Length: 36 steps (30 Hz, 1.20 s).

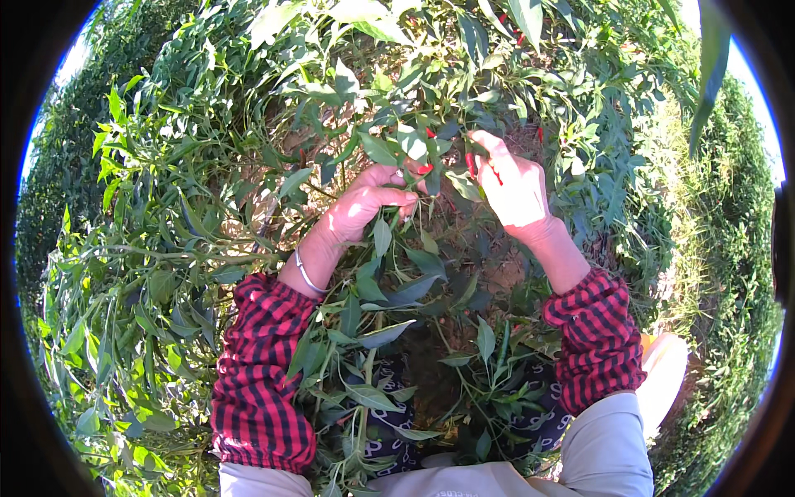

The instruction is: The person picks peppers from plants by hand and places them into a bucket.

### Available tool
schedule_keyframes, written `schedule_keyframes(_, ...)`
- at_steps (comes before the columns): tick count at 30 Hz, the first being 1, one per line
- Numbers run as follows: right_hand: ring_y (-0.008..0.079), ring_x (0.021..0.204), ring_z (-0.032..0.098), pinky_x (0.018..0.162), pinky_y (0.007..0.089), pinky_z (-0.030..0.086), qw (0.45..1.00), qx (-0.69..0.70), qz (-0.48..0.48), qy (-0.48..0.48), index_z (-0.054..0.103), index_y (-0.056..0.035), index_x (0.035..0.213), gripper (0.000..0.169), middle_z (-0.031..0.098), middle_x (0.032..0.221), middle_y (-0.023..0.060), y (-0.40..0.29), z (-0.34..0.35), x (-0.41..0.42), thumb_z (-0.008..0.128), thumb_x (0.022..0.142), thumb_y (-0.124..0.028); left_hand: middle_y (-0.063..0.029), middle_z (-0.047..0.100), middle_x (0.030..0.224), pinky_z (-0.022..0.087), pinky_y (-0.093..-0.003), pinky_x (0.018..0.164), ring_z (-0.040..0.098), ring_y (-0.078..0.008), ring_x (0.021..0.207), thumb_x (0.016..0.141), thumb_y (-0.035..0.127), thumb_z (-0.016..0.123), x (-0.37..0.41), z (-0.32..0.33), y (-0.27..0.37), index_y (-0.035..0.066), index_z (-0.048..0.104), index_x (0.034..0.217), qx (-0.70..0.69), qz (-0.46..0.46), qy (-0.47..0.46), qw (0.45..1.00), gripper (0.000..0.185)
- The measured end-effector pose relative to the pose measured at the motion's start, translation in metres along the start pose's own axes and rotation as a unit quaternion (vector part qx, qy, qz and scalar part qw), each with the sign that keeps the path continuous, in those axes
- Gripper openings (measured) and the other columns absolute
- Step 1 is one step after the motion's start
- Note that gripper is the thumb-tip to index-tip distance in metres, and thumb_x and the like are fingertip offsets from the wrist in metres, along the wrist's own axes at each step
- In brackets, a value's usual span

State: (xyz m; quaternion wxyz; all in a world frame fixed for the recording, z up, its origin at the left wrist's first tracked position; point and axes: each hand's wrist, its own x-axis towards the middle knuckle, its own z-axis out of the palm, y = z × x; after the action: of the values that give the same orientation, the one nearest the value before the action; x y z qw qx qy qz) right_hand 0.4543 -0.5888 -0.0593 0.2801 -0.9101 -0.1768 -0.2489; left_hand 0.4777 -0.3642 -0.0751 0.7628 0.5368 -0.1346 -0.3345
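My left hand pinches a thin green stem of a chili pepper plant between thumb and fingers. A red chili shows just above those fingertips. To the right, my right hand is curled among the leaves, with red chilies showing between its fingers. Another red chili hangs at the edge of that hand. Leaves partly cover the fingertips of both hands. Below them, leafy branches droop in front of my body.
Dense chili plants crowd the left side, some bearing green pods. More red chilies hang at the top. A pale rounded object, probably a container, stands beside my right sleeve. A grassy strip runs along the right.
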Motion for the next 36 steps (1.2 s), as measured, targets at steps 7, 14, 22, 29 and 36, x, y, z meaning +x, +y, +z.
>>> schedule_keyframes(7, 0.0293, 0.06, 0.055, 0.052, 0.0353, 0.045, 0.994, -0.001, -0.093, -0.056, 0.05, -0.0128, 0.11, 0.035, 0.057, 0.074, 0.0108, 0.002, 0.014, 0.008, 0.054, 0.076, -0.004, -0.0053, 0.059, 0.087, 0.039, -0.0216, 0.058, 0.046, -0.0093, 0.061, 0.076, 0.002, 0.055, -0.005, 0.001, 0.003, -0.001, 0.051, 0.112, -0.023, 0.003, 0.006, 1.0, 0.036)
schedule_keyframes(14, 0.003, 0.046, 0.038, 0.04, 0.0189, 0.025, 0.753, 0.583, 0.298, -0.067, 0.057, -0.0025, 0.086, 0.012, 0.045, 0.059, -0.0039, -0.022, -0.015, -0.002, 0.052, 0.087, -0.014, -0.0103, 0.06, 0.089, 0.038, -0.0215, 0.058, 0.044, -0.0093, 0.06, 0.074, 0.001, 0.053, 0.008, 0.008, -0.003, -0.001, 0.05, 0.111, 0.031, 0.017, -0.019, 0.999, 0.038)
schedule_keyframes(22, 0.0001, 0.044, 0.028, 0.04, 0.0159, 0.02, 0.858, 0.226, 0.407, 0.219, 0.057, -0.0081, 0.097, 0.018, 0.039, 0.057, -0.0071, -0.006, -0.216, -0.153, 0.047, 0.09, -0.02, -0.0091, 0.061, 0.073, 0.037, -0.0222, 0.051, 0.053, -0.0111, 0.064, 0.086, 0.04, 0.05, 0.001, 0.012, -0.004, 0.001, 0.056, 0.096, 0.126, 0.005, 0.135, 0.983, 0.04)
schedule_keyframes(29, 0.0206, 0.083, 0.058, 0.071, 0.0336, 0.046, 0.715, -0.518, 0.462, -0.09, 0.048, -0.0033, 0.119, 0.039, 0.06, 0.097, 0.0126, 0.049, -0.364, -0.42, 0.054, 0.085, -0.022, -0.0123, 0.059, 0.066, 0.037, -0.0248, 0.045, 0.052, -0.0147, 0.057, 0.09, 0.049, 0.036, 0.012, 0.002, 0.001, 0.0, 0.055, 0.087, 0.096, 0.031, 0.175, 0.979, 0.053)
schedule_keyframes(36, 0.0114, 0.083, 0.058, 0.066, 0.022, 0.046, 0.959, 0.106, 0.262, -0.005, 0.056, -0.002, 0.107, 0.022, 0.061, 0.093, 0.0068, -0.048, -0.162, -0.103, 0.05, 0.086, -0.007, -0.0142, 0.06, 0.068, 0.038, -0.0253, 0.044, 0.052, -0.0162, 0.054, 0.091, 0.048, 0.033, 0.006, -0.005, -0.008, -0.002, 0.053, 0.089, 0.063, 0.047, 0.199, 0.977, 0.054)
